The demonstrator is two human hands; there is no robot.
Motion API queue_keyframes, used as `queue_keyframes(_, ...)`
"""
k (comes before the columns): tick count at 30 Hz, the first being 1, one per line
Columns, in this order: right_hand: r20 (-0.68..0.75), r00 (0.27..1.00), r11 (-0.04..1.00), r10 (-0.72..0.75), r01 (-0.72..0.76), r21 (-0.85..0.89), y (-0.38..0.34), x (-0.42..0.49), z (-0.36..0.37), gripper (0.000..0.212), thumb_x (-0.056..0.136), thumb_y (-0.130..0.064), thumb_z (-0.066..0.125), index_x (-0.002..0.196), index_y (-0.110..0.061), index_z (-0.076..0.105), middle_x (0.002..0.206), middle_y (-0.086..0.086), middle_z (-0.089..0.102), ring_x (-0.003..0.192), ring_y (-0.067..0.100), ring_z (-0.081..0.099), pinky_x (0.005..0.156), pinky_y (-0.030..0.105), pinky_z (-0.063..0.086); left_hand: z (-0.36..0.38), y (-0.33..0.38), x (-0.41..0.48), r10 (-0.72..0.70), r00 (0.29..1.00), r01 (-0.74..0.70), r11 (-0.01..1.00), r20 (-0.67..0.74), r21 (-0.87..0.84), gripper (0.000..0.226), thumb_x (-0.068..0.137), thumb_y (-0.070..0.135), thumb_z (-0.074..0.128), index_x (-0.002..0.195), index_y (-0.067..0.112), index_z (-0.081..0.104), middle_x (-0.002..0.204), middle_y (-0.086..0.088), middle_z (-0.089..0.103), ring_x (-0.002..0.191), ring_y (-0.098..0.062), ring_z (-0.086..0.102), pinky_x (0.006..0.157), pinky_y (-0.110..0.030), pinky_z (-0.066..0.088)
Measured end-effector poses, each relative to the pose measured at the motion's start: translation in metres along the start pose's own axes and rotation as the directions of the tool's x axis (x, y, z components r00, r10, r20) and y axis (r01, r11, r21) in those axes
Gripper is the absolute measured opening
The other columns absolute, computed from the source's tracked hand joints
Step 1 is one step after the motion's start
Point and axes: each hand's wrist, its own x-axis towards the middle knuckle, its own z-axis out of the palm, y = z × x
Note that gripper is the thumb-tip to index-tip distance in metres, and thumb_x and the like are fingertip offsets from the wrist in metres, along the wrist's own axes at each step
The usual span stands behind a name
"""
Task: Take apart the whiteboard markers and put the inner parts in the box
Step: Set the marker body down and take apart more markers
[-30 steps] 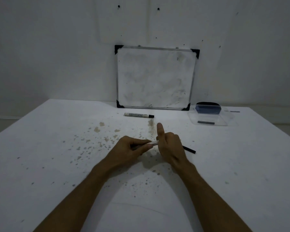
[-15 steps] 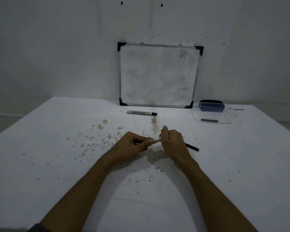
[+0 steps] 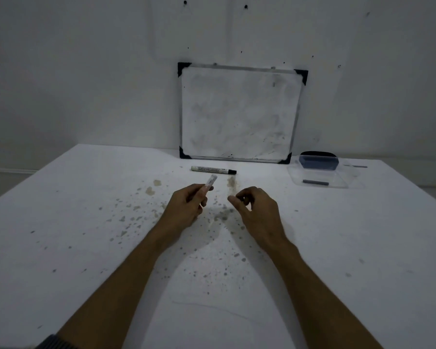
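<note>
The left hand [image 3: 186, 207] pinches a white marker barrel [image 3: 210, 182] between thumb and fingertips, its free end tilted up toward the far edge of the stained table [image 3: 61, 222], while the right hand [image 3: 257, 212] hovers just beside it with fingers loosely curled; whether they grasp anything I cannot tell. A whole whiteboard marker [image 3: 213, 170] lies near the far edge before the propped whiteboard [image 3: 239, 112], and at the far right corner a clear plastic box [image 3: 322, 176] holds a dark inner part [image 3: 315, 182] and a blue eraser [image 3: 319, 162].
</note>
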Motion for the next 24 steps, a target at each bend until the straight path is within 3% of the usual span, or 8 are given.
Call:
queue_keyframes(3, 0.03, 0.999, 0.999, -0.018, 0.02, -0.04, 0.003, -0.005, -0.001, 0.024, 0.09, -0.043, 0.072, 0.105, -0.025, 0.074, 0.096, -0.009, 0.066, 0.077, -0.004, 0.054, 0.069, 0.01, 0.038, -0.001, -0.002, -0.004, -0.009, 1.0, 0.009, 1.0, 0.003, 0.001, 0.027, 0.108, 0.035, 0.056, 0.118, 0.018, 0.075, 0.076, 0.002, 0.056, 0.051, -0.008, 0.04, 0.042, -0.018, 0.033)
queue_keyframes(7, 0.105, 0.994, 0.999, -0.022, 0.027, -0.045, 0.01, -0.007, -0.004, 0.021, 0.091, -0.035, 0.074, 0.108, -0.023, 0.073, 0.1, -0.009, 0.069, 0.083, 0.001, 0.058, 0.078, 0.012, 0.048, 0.001, -0.001, -0.006, -0.022, 1.0, 0.022, 1.0, 0.002, -0.002, 0.027, 0.109, 0.032, 0.056, 0.118, 0.015, 0.074, 0.074, 0.003, 0.058, 0.052, -0.009, 0.041, 0.042, -0.019, 0.033)
queue_keyframes(10, 0.119, 0.99, 0.988, -0.078, 0.093, -0.123, 0.014, -0.009, -0.006, 0.02, 0.091, -0.035, 0.074, 0.106, -0.022, 0.074, 0.1, -0.008, 0.071, 0.089, 0.003, 0.056, 0.082, 0.007, 0.044, 0.002, 0.002, -0.008, -0.016, 1.0, 0.016, 1.0, 0.015, 0.009, 0.027, 0.109, 0.034, 0.055, 0.116, 0.016, 0.074, 0.073, 0.005, 0.065, 0.056, -0.011, 0.053, 0.047, -0.025, 0.043)
queue_keyframes(14, 0.053, 0.979, 0.928, -0.195, 0.202, -0.313, 0.011, -0.009, -0.004, 0.027, 0.092, -0.041, 0.07, 0.112, -0.023, 0.073, 0.103, -0.004, 0.072, 0.098, 0.016, 0.059, 0.089, 0.032, 0.042, 0.006, 0.006, -0.01, 0.026, 0.999, -0.026, 1.0, 0.019, 0.011, 0.028, 0.11, 0.034, 0.05, 0.114, 0.013, 0.068, 0.089, -0.001, 0.082, 0.079, -0.019, 0.078, 0.071, -0.033, 0.063)
queue_keyframes(17, -0.025, 0.991, 0.986, -0.128, 0.125, -0.109, -0.004, -0.01, -0.004, 0.025, 0.1, -0.044, 0.055, 0.111, -0.026, 0.068, 0.101, -0.01, 0.07, 0.092, 0.004, 0.057, 0.084, 0.028, 0.044, 0.011, 0.007, -0.011, 0.05, 0.999, -0.05, 0.998, 0.003, -0.04, 0.031, 0.113, 0.033, 0.044, 0.115, 0.008, 0.063, 0.104, -0.001, 0.084, 0.097, -0.018, 0.08, 0.083, -0.026, 0.064)
queue_keyframes(19, 0.002, 0.999, 0.997, -0.035, 0.035, 0.065, -0.017, -0.012, -0.004, 0.035, 0.098, -0.058, 0.048, 0.114, -0.031, 0.065, 0.096, -0.019, 0.068, 0.084, -0.004, 0.059, 0.072, 0.017, 0.044, 0.009, 0.007, -0.01, 0.072, 0.997, -0.072, 0.992, -0.001, -0.104, 0.034, 0.114, 0.033, 0.041, 0.122, 0.006, 0.06, 0.114, 0.002, 0.083, 0.108, -0.015, 0.077, 0.092, -0.025, 0.061)
queue_keyframes(21, 0.067, 0.998, 0.988, 0.011, -0.021, 0.152, -0.028, -0.016, -0.002, 0.047, 0.089, -0.07, 0.053, 0.122, -0.037, 0.059, 0.095, -0.024, 0.067, 0.081, -0.006, 0.063, 0.062, 0.008, 0.046, 0.007, 0.008, -0.01, 0.091, 0.996, -0.086, 0.978, 0.013, -0.188, 0.037, 0.114, 0.034, 0.04, 0.127, 0.004, 0.059, 0.124, 0.001, 0.08, 0.117, -0.015, 0.074, 0.099, -0.023, 0.058)
queue_keyframes(24, 0.121, 0.989, 0.95, 0.082, -0.114, 0.289, -0.034, -0.018, 0.005, 0.046, 0.085, -0.058, 0.071, 0.123, -0.033, 0.062, 0.102, -0.018, 0.071, 0.084, 0.001, 0.069, 0.07, 0.014, 0.056, 0.012, 0.011, -0.012, 0.08, 0.997, -0.07, 0.954, 0.021, -0.292, 0.037, 0.113, 0.034, 0.043, 0.13, 0.004, 0.058, 0.129, -0.001, 0.077, 0.123, -0.019, 0.071, 0.107, -0.032, 0.054)
